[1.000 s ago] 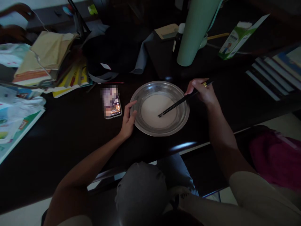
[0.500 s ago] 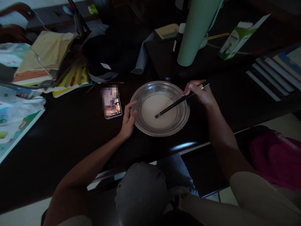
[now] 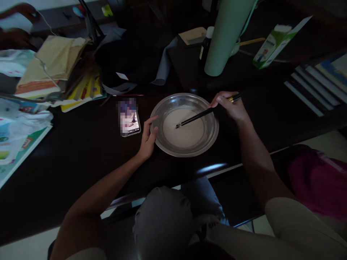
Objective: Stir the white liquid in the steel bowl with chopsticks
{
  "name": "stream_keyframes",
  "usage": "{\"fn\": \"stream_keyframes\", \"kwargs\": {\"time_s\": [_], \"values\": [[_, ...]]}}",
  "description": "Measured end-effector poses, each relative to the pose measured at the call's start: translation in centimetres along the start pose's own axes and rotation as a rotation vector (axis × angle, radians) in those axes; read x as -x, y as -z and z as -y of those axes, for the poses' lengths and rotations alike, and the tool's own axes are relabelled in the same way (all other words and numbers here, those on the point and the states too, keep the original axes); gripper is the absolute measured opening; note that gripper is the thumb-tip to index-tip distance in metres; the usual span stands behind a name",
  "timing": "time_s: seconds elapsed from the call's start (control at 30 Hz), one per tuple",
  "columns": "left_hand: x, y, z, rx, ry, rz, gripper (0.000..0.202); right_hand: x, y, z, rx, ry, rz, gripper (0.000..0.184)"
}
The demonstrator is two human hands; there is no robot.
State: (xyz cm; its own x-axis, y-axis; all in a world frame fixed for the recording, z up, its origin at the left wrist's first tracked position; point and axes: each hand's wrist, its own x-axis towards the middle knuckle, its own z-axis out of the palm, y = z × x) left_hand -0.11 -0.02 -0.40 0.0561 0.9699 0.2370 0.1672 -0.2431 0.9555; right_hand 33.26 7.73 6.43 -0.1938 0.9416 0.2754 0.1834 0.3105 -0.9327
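Note:
A round metal bowl (image 3: 210, 142) holding a pale liquid or batter sits on the dark table (image 3: 81, 144) in front of me. My left hand (image 3: 148, 139) rests against the bowl's left rim, fingers curved on its edge. My right hand (image 3: 230, 106) is closed on a pair of black chopsticks (image 3: 200, 115) at the bowl's right rim. The chopstick tips dip into the pale mixture left of the bowl's middle.
A lit phone (image 3: 129, 119) lies just left of the bowl. A tall green bottle (image 3: 225, 39) and a small dark bottle (image 3: 205, 45) stand behind it. Papers and books (image 3: 51, 72) pile at the left, a green-white carton (image 3: 271, 45) and books (image 3: 317, 83) at the right.
The chopstick tips have swept leftward and upward through the mixture; my right hand shifted slightly left. My left hand has stayed on the rim.

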Motion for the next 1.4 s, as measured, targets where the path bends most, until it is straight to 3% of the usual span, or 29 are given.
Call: {"fn": "stream_keyframes", "kwargs": {"time_s": [0.13, 0.33, 0.57, 0.77, 0.97, 1.17, 1.4], "values": [[-0.02, -0.02, -0.24, 0.003, -0.001, 0.004, 0.044, -0.07, 0.36, -0.19, -0.056, 0.028, -0.119, 0.046], [0.00, -0.05, -0.29, 0.008, 0.001, 0.002, 0.044, 0.08, 0.05, 0.00, -0.058, 0.000, 0.075, 0.042], [-0.01, -0.06, -0.11, 0.007, -0.004, -0.008, 0.044, -0.04, 0.39, -0.07, -0.087, 0.033, -0.080, 0.045], [-0.03, -0.07, -0.31, 0.010, 0.000, -0.012, 0.046, 0.06, 0.05, -0.01, -0.063, 0.005, 0.064, 0.041], [-0.02, -0.02, -0.26, 0.013, -0.002, 0.001, 0.044, -0.11, 0.50, -0.44, -0.066, 0.024, -0.073, 0.046], [0.00, 0.00, -0.02, 0.011, -0.017, 0.003, 0.043, -0.01, 0.18, -0.29, -0.060, 0.016, 0.053, 0.041], [-0.09, 0.04, -0.16, -0.022, -0.034, -0.001, 0.044, 0.01, 0.45, -0.09, -0.093, 0.032, -0.073, 0.044]]}}
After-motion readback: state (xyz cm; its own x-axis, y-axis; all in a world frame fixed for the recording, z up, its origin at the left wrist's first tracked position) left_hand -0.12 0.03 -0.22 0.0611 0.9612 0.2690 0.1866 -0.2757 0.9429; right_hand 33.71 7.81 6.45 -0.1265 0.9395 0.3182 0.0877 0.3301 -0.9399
